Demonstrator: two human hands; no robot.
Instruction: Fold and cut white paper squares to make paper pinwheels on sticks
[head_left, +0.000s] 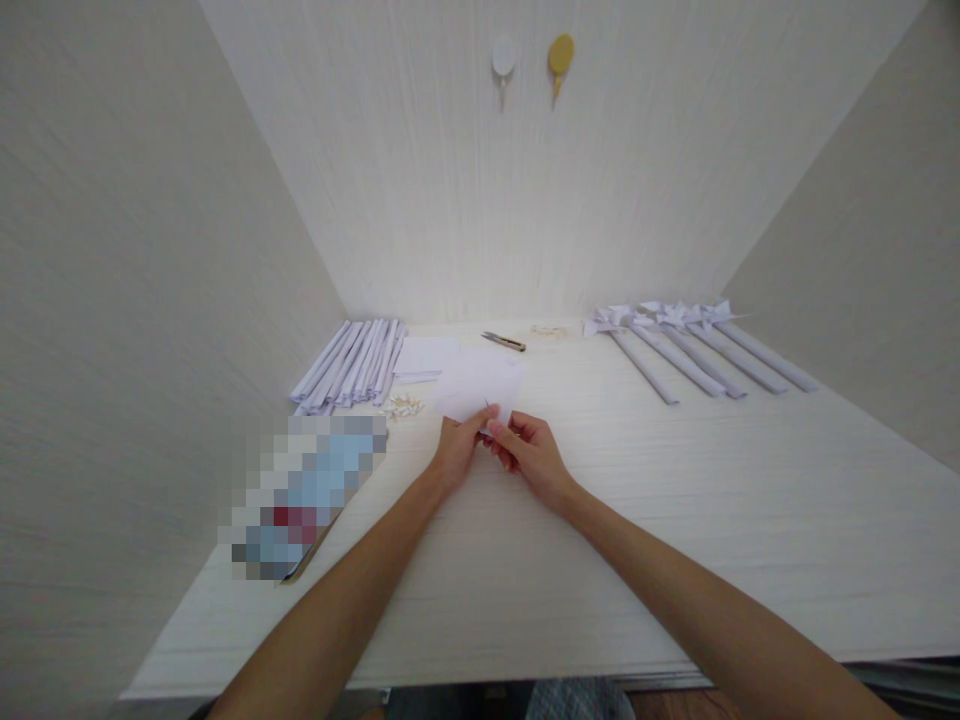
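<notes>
A white sheet of paper (pixel 480 378) is held out over the table by both hands, its near edge between their fingers. My left hand (pixel 456 452) is closed on that edge with the thumb on top. Right beside it, my right hand (pixel 536 458) pinches the same edge between thumb and fingers. A short dark line shows on the paper near the thumbs; I cannot tell if it is a cut or a mark. Just left lies a stack of white paper sheets (pixel 424 355). A small pair of thread snips (pixel 504 341) rests beyond the held sheet.
Rolled paper tubes (pixel 352 365) lie bunched at the left. Several paper pinwheels (pixel 675 350) on tube sticks lie at the right. Small pale pieces (pixel 405 406) are heaped near the stack. A blurred-out flat object (pixel 322 490) lies front left. Walls enclose the white table (pixel 712 500).
</notes>
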